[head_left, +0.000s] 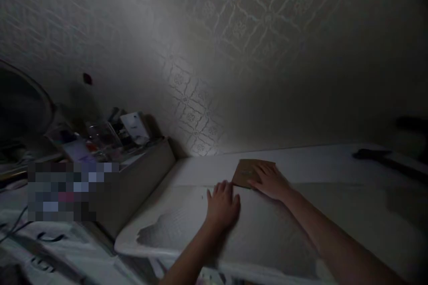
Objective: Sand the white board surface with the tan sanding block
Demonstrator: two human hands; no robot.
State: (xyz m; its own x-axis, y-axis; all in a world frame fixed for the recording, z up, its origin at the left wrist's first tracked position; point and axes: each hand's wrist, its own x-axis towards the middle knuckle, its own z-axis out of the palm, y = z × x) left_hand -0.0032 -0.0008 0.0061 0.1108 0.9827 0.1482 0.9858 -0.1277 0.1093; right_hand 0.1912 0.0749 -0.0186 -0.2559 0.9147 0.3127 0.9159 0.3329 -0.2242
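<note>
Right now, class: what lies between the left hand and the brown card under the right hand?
Head view: nothing. Only bare white tabletop separates the left hand from the brown card, which the right hand presses.

cluttered box (140, 173) left, dark tool (381, 156) right

Left hand (222, 205) flat, fingers spread, right hand (271, 181) flat, both arms outstretched

Dim home room, patterned wallpaper (214, 98), cluttered shelf (110, 142)
</note>
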